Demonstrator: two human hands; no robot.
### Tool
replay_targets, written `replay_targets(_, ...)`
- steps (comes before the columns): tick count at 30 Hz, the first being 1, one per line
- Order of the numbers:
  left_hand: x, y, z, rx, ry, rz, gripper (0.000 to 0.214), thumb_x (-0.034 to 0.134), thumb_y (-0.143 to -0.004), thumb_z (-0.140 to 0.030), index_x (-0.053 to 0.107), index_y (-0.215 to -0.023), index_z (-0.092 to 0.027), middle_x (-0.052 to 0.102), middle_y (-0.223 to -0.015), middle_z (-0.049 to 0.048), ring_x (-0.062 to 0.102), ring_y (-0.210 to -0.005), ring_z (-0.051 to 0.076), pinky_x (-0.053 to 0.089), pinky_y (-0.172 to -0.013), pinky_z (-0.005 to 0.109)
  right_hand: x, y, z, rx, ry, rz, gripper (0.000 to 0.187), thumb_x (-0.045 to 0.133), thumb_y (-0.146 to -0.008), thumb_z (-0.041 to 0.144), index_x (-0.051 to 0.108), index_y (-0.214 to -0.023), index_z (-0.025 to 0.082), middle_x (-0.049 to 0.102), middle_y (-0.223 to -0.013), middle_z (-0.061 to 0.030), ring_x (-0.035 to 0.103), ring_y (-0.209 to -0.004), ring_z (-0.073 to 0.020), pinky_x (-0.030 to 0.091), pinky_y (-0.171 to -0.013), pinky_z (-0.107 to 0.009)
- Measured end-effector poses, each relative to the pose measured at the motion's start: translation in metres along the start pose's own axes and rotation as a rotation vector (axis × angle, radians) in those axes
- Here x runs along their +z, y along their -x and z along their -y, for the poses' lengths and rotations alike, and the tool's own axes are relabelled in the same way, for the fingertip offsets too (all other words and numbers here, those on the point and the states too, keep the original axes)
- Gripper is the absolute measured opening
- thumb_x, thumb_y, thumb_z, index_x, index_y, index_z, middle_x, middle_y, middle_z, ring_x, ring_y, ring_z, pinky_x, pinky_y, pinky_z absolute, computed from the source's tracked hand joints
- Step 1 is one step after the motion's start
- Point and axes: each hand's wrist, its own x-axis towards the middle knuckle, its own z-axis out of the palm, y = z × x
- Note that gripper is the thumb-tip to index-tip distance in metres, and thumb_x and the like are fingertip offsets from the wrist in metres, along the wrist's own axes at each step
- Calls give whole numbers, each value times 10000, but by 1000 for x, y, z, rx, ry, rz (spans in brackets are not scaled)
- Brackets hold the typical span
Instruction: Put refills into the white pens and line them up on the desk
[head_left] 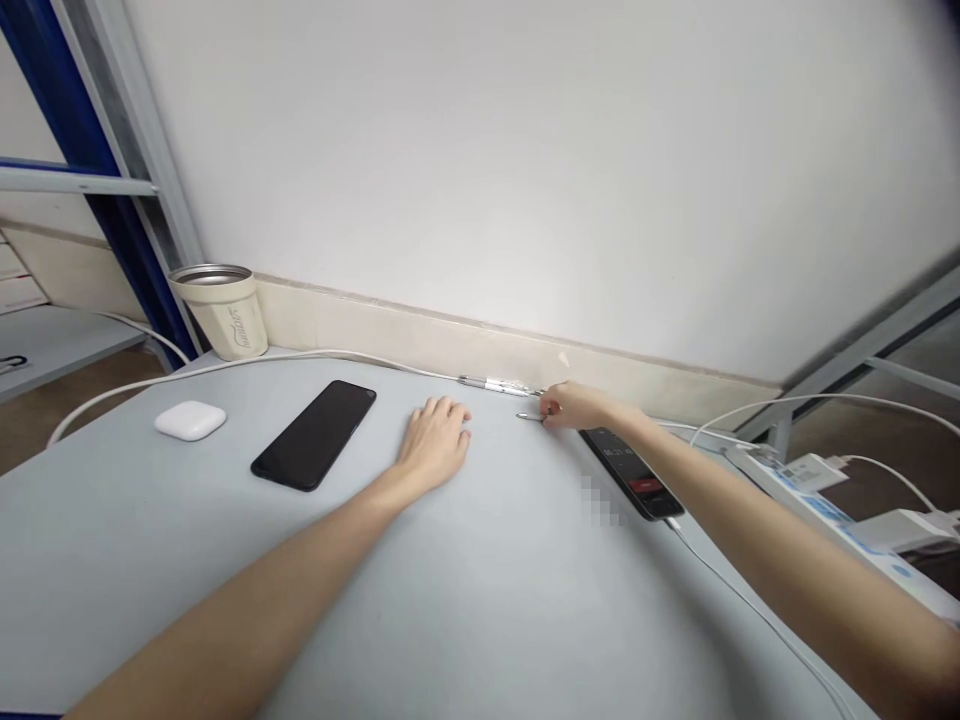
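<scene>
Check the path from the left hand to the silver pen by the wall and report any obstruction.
Nothing visible stands in the way: only the grey tabletop lies between the left hand and the silver pen. The right hand sits at the pen's far end, and a white cable runs to its near end.

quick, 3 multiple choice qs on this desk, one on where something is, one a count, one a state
1. Where does the cream tumbler stand?
A) far left of the desk, by the wall
B) at the near edge of the desk
C) on the floor

2. How many phones lie on the desk?
A) one
B) two
C) three

3. How is the left hand placed?
A) open, palm down on the desk
B) clenched in a fist
C) raised above the desk

1: A, it stands in the far left corner by the wall.
2: B, the black phone and the lit phone both show.
3: A, its fingers lie on the surface.
</scene>
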Motion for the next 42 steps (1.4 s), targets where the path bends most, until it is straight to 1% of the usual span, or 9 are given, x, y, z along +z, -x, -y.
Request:
replay_targets(5,1,-1,1,4,-16,5,191,429,-893,-229,550,-1039,-215,578,-1118,49,481,-1061,217,387,-864,368,7,4,22,-69,-170,-185,116,518,-817,282,598,-819,197,641,-885,-56,558,-761,-169,397,-697,-266)
replay_targets(8,1,0,0,-6,-23,13,192,431,-889,-224,553,-1037,-211,580,-1115,50,481,-1055,218,385,-866,372,5,8,52,-129,-622,-362,199,429,-893,381,527,-854,212,599,-813,-25,525,-715,-150,401,-686,-273)
replay_targets(11,1,0,1,2,-16,10,188,429,-888,-220,557,-1025,-208,584,-1099,55,482,-1049,223,390,-857,380,5,19,90,-186,-1184,-463,260,403,-914,486,458,-877,234,440,-675,31,430,-587,-119,377,-587,-255)
replay_targets(16,3,0,1,26,-8,12,186,445,-885,-247,563,-1023,-211,591,-1080,64,479,-1042,241,391,-858,397,23,32,128,-117,-1570,-453,499,501,-873,517,222,-585,220,153,-565,73,197,-471,-86,231,-459,-248)
replay_targets(20,3,-3,-1,25,-25,34,191,447,-882,-251,565,-1028,-214,586,-1103,74,471,-1058,247,386,-870,402,35,29,128,-60,-1647,-437,542,535,-856,491,179,-549,222,137,-528,78,161,-461,-80,174,-444,-250)
replay_targets(28,2,-6,-2,28,-38,54,203,433,-888,-267,559,-1039,-217,588,-1100,60,480,-1054,248,395,-873,385,42,24,120,-69,-1568,-408,502,511,-865,464,209,-549,217,181,-513,75,165,-465,-71,155,-462,-249)
replay_targets(34,7,-11,-2,23,-46,71,193,451,-877,-283,560,-1022,-217,595,-1083,59,491,-1051,244,400,-900,389,52,22,123,-36,-1114,-574,347,466,-880,446,367,-656,200,343,-588,58,332,-547,-92,275,-539,-223)
replay_targets(38,10,-15,3,-106,112,7,386,522,-838,-340,449,-1193,-205,591,-1071,63,528,-1019,219,430,-889,371,50,25,113,-56,-808,-570,279,402,-914,444,457,-782,205,465,-627,42,409,-565,-113,277,-555,-225)
replay_targets(42,6,-17,3,-263,312,-25,544,540,-823,-403,326,-1289,-223,585,-1083,44,580,-879,155,472,-776,307,52,27,101,-27,-471,-479,348,324,-952,453,547,-861,202,615,-770,-34,494,-631,-147,231,-558,-249)
